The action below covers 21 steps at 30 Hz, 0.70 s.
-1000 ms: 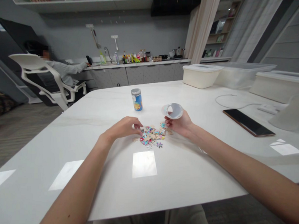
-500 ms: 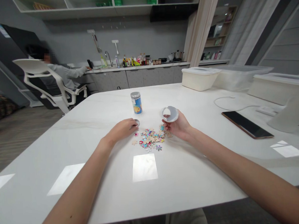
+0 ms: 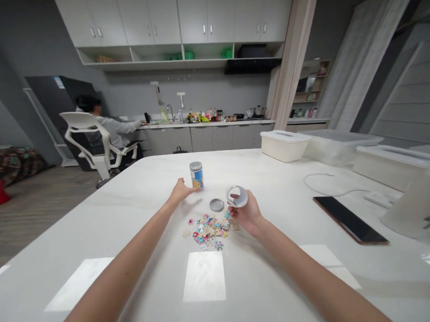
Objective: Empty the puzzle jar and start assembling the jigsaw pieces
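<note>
My left hand [image 3: 183, 190] is open, fingers and thumb spread beside an upright blue can [image 3: 197, 177] with a silver lid; the thumb reaches its base, and I cannot tell whether it touches. My right hand [image 3: 248, 214] grips an empty-looking can [image 3: 237, 197], tilted so its open mouth faces me. Between the hands a round silver lid [image 3: 216, 205] lies on the white table. Just nearer to me is a loose heap of colourful jigsaw puzzle pieces [image 3: 211, 230], some showing their plain tan backs.
On the right lie a phone [image 3: 349, 219] and a white cable [image 3: 328, 191]. Behind them stand a lidded cream box [image 3: 285, 146], a clear plastic bin [image 3: 340, 147] and a whitish jug [image 3: 414, 205]. A person [image 3: 112, 127] sits in a white chair at the far-left counter.
My left hand has put the silver lid down on the table, opened, and moved forward to the blue can. My right hand still holds its can. The view has tipped upward.
</note>
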{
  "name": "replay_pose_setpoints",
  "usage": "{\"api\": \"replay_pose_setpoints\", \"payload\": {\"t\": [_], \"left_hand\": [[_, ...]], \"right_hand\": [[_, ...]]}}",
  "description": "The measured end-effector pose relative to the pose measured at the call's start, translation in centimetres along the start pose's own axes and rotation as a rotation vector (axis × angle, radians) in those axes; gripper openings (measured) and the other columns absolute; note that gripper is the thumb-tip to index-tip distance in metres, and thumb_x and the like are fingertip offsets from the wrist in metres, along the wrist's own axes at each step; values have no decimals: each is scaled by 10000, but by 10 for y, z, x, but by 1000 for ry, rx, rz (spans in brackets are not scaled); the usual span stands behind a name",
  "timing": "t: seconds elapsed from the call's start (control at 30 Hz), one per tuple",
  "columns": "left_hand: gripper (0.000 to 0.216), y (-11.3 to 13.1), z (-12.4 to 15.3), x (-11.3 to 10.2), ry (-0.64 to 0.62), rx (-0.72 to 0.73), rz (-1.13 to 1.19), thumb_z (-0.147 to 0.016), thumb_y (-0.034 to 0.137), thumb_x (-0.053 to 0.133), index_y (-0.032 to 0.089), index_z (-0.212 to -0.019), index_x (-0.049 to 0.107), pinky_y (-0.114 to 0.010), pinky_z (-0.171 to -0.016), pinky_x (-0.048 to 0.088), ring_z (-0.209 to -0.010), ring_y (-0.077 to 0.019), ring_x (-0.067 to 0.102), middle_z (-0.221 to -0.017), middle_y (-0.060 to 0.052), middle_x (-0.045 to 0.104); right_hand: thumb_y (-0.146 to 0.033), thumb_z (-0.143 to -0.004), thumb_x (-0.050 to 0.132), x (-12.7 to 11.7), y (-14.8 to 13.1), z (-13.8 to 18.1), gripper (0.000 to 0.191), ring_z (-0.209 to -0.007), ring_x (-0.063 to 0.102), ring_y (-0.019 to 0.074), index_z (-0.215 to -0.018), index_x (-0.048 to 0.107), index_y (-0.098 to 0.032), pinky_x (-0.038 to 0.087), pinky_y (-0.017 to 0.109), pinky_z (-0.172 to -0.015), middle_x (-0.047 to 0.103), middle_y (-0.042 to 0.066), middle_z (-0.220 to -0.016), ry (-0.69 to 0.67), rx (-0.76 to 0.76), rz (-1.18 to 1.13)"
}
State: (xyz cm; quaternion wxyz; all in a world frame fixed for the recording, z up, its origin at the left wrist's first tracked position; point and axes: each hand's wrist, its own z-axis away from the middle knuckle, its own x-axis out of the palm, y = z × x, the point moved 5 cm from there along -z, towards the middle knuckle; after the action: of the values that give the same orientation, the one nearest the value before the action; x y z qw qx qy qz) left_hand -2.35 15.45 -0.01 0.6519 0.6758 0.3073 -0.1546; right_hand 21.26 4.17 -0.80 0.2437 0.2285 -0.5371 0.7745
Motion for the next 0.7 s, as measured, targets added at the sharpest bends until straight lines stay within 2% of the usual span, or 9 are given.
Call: {"api": "replay_pose_setpoints", "payload": {"t": [0.07, 0.1, 0.2, 0.3, 0.4, 0.53, 0.7], "left_hand": [[958, 9, -15, 5, 56, 31, 44, -544, 433, 866, 112, -1311, 391, -391, -1041, 413, -1336, -344, 446, -1445, -272, 423], [923, 13, -21, 8, 85, 58, 75, -563, 415, 859, 119, -1305, 397, -369, -1022, 426, -1316, -322, 475, -1423, -255, 457], [616, 20, -28, 15, 91, 77, 68, -645, 362, 801, 143, -1141, 510, -341, -904, 487, -1104, -273, 628, -1212, -178, 631], [388, 20, -23, 9, 132, 119, -47, -667, 350, 759, 168, -943, 555, -338, -831, 502, -979, -263, 661, -1062, -133, 686], [375, 7, -14, -14, 172, 143, -62, -655, 355, 746, 181, -925, 553, -323, -806, 508, -939, -249, 673, -1027, -111, 699], [450, -28, -2, -55, 138, 106, 28, -618, 397, 755, 185, -960, 553, -306, -748, 533, -888, -240, 691, -1002, -92, 713], [527, -68, 23, -99, 182, 94, 79, -581, 475, 773, 200, -975, 558, -321, -750, 542, -900, -255, 689, -1001, -72, 717]], "right_hand": [[-444, -823, 450, -1, 3, -2, 254, -490, 478, 139, -794, 516, -201, 333, 246, -467, 537, 15, -620, -10, -1, 8], [-433, -828, 440, -2, 5, -2, 246, -485, 476, 138, -784, 512, -202, 330, 247, -465, 536, 13, -618, -13, 0, 14], [-423, -835, 427, -4, 9, -5, 244, -475, 471, 137, -769, 511, -204, 324, 249, -462, 522, 5, -602, -15, 5, 20], [-434, -821, 452, -8, 9, -9, 238, -472, 468, 141, -767, 507, -209, 321, 253, -460, 519, 2, -592, -7, -2, 12], [-451, -808, 472, -11, 6, -12, 243, -481, 481, 146, -779, 503, -211, 333, 257, -469, 534, 11, -605, 1, -5, 13], [-455, -810, 471, -8, 2, -9, 248, -493, 498, 150, -791, 503, -210, 350, 260, -479, 540, 17, -616, -15, -3, 14], [-426, -852, 456, -2, 0, 0, 244, -498, 493, 138, -804, 525, -196, 349, 243, -473, 549, 23, -622, -32, -5, 44]]}}
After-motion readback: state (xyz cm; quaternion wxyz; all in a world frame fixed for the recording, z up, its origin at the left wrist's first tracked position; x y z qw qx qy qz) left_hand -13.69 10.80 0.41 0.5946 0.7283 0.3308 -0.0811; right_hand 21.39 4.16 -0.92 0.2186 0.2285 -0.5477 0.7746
